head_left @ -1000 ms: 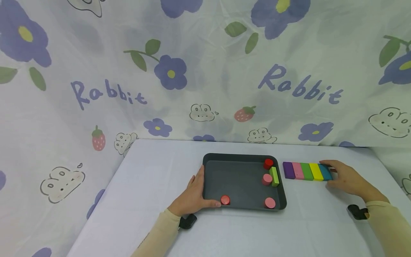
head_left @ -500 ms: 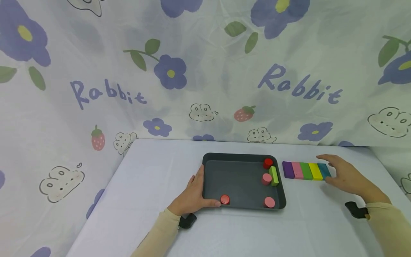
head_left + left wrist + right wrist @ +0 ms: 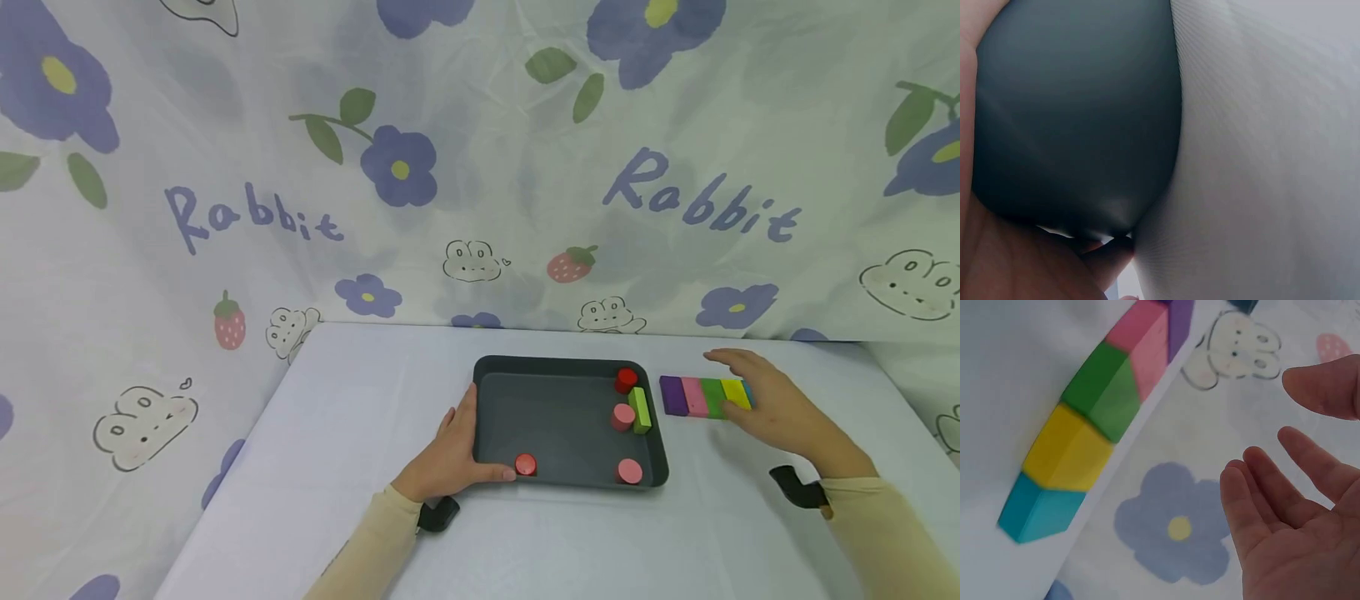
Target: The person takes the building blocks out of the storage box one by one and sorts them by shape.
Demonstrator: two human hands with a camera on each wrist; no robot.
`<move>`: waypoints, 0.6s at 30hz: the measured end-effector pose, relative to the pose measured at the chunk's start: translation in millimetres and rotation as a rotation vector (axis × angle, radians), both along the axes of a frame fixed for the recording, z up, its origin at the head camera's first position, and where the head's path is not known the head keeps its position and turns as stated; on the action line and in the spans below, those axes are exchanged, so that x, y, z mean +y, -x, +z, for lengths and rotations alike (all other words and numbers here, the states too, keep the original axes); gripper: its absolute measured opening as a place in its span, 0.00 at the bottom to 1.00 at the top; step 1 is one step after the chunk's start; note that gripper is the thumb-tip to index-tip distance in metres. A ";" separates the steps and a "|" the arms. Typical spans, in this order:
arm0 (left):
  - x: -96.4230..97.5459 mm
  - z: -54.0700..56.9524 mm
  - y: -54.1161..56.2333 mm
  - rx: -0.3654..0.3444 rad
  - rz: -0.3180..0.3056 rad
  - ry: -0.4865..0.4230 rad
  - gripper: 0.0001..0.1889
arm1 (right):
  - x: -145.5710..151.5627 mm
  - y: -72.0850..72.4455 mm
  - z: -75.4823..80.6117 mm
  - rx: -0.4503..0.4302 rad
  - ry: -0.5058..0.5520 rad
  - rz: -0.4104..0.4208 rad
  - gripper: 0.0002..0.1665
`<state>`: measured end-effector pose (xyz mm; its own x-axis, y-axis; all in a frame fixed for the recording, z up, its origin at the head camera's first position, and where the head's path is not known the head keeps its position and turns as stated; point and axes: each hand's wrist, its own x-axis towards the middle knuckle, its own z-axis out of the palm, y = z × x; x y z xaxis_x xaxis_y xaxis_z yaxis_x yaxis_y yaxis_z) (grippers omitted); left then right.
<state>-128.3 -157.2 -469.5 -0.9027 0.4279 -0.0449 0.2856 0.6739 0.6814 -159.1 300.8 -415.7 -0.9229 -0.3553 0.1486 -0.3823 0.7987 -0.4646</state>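
Note:
My left hand [image 3: 446, 467] rests against the near left corner of a dark grey tray [image 3: 555, 417]. Its thumb lies along the front edge and its straight fingers along the left side. My right hand [image 3: 787, 408], fingers spread and holding nothing, hovers over the right end of a row of coloured blocks. From left to right these are a purple block [image 3: 673, 397], a pink block [image 3: 694, 397], a green block [image 3: 715, 397], a yellow block [image 3: 735, 390] and a blue block [image 3: 1041, 509]. The hand mostly hides the blue one in the head view.
Inside the tray, a red cylinder [image 3: 626, 381], a pink cylinder [image 3: 622, 417] and a light green block [image 3: 640, 410] stand by the right wall. Another pink cylinder [image 3: 629, 472] and a red one sit along the front. A patterned cloth [image 3: 480, 167] hangs behind the table.
My right hand has let go of the blue block at the row's right end, risen and moved left over the row. The left hand and tray have stayed put.

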 end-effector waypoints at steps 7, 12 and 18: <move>-0.1 -1.3 0.3 0.006 0.005 0.005 0.72 | -32.3 -4.8 2.0 0.002 0.021 0.032 0.39; -0.4 -1.9 0.0 0.005 0.007 0.008 0.72 | -54.2 -7.5 1.4 -0.008 0.052 0.046 0.38; 0.3 0.6 -0.8 -0.002 0.006 0.010 0.72 | -78.0 -9.5 0.9 -0.034 0.045 0.066 0.39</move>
<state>-127.5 -156.9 -468.9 -0.9051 0.4221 -0.0513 0.2801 0.6826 0.6749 -149.6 222.7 -414.9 -0.9025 -0.4090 0.1348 -0.4167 0.7502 -0.5135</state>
